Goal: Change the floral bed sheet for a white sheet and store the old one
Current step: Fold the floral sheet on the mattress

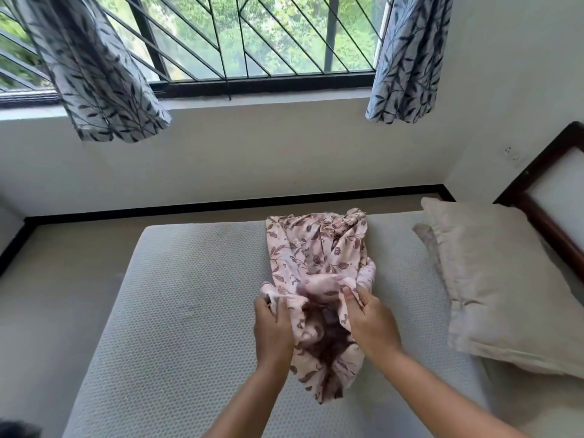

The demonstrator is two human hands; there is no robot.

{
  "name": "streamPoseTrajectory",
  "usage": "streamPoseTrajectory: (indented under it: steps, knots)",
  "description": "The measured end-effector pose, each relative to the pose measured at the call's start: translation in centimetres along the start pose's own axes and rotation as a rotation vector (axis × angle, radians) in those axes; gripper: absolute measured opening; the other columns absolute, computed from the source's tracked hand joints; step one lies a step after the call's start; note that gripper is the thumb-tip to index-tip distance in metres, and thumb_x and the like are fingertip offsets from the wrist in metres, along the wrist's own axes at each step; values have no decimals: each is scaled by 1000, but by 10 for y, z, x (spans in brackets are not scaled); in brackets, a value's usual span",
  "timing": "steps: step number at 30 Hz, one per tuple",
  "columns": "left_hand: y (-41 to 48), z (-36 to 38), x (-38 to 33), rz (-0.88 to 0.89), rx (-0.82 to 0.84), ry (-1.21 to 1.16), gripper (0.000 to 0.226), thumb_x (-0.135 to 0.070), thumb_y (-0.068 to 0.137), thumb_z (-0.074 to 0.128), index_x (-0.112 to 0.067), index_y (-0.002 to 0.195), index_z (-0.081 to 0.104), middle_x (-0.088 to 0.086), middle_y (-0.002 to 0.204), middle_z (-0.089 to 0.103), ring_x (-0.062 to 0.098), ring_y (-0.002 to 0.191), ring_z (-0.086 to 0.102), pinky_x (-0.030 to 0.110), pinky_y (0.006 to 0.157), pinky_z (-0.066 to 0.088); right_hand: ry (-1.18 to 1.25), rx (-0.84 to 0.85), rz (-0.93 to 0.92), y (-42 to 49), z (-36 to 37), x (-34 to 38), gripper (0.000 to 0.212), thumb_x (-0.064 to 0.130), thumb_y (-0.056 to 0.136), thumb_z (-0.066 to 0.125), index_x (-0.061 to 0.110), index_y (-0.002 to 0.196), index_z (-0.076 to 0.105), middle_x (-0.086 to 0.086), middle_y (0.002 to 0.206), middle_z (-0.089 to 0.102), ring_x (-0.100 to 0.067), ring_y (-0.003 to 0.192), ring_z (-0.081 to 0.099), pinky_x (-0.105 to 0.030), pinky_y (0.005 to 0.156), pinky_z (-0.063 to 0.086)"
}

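Bedroom daylight comes through a barred window point(252, 42) at the top of the frame, its leaf-print curtains point(94, 74) hanging to either side. Below it the mattress point(189, 295) lies bare, so the old cover is already off. The floral sheet point(319, 248) sits gathered into a long bundle at the centre of the frame. Its far end rests on the mattress, probably so the bed takes the weight during folding. The left hand point(273, 327) and the right hand point(369, 320) each pinch a fold of its near end, fingers curled into the cloth, seemingly to line up the edges. A pillow point(493, 279) lies at the right by the headboard point(543, 191), clear of the work. No white sheet shows.
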State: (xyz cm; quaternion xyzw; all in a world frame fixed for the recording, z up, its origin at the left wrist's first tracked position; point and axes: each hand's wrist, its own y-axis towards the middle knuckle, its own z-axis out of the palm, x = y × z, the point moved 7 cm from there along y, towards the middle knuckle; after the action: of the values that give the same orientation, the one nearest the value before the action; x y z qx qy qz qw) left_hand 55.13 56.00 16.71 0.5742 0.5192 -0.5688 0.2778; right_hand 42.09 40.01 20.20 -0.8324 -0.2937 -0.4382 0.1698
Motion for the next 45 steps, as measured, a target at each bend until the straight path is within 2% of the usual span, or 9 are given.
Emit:
streamPoseTrajectory:
  steps: [4, 8, 15, 21, 26, 29, 31, 36, 45]
  knots:
    - [-6, 9, 0, 134, 123, 101, 37, -25, 104, 50, -45, 133, 41, -1, 94, 70, 18, 70, 70, 24, 53, 53, -360, 368, -399, -22, 38, 27, 46, 35, 104, 36, 46, 148, 42, 8, 82, 72, -11, 63, 68, -34, 58, 60]
    - [-8, 20, 25, -205, 177, -211, 34, -4, 96, 55, -31, 113, 66, 3, 110, 73, 20, 99, 72, 37, 86, 60, -497, 502, -407, -36, 58, 27, 61, 40, 93, 22, 55, 152, 27, 8, 117, 72, -19, 99, 68, -38, 80, 55]
    - [-13, 19, 52, -425, 267, -280, 20, -24, 100, 58, -12, 112, 69, 12, 99, 77, 26, 90, 74, 34, 68, 57, -567, 745, -320, -44, 61, 10, 59, 66, 87, 14, 65, 146, 23, 4, 120, 71, -25, 101, 68, -35, 77, 51]
    - [-13, 20, 56, -219, 254, -163, 36, -18, 91, 73, -29, 122, 58, 2, 112, 73, 15, 101, 72, 37, 88, 60, -217, 440, 1, -31, 59, -13, 42, 62, 100, 43, 36, 126, 62, 18, 111, 61, 2, 100, 59, -31, 89, 53]
    - [-25, 31, 55, -156, 308, -133, 52, -20, 90, 72, -37, 131, 45, 2, 106, 76, 17, 99, 73, 45, 89, 59, 169, 271, 553, -18, 68, -43, 20, 40, 89, 73, 25, 102, 69, 5, 95, 76, -12, 91, 72, -40, 90, 59]
    - [-29, 32, 54, -146, 310, -137, 55, -16, 90, 73, -36, 132, 44, -2, 104, 77, 14, 96, 74, 43, 86, 60, 376, 181, 723, -13, 76, -63, 51, 36, 63, 85, 22, 108, 66, -6, 95, 77, -25, 88, 76, -47, 87, 61]
    - [-33, 31, 52, -130, 320, -122, 54, -12, 90, 73, -40, 127, 45, -6, 102, 77, 10, 94, 74, 36, 84, 61, 371, 185, 746, -11, 81, -80, 74, 47, 48, 86, 29, 113, 57, -6, 102, 75, -26, 89, 76, -47, 84, 62]
    - [-38, 28, 51, -81, 360, -44, 56, -12, 91, 71, -38, 132, 43, -13, 102, 75, 7, 96, 72, 36, 86, 60, 218, 188, 603, -4, 64, -71, 11, 12, 87, 77, 20, 93, 72, -5, 92, 77, -20, 80, 72, -41, 80, 61]
    - [-44, 22, 62, -116, 373, -6, 49, -13, 93, 68, -33, 131, 45, -9, 103, 76, 10, 95, 73, 42, 86, 60, 72, 68, 399, 24, 27, -47, 5, 23, 98, 67, 22, 95, 70, 1, 84, 73, -20, 80, 72, -38, 73, 63]
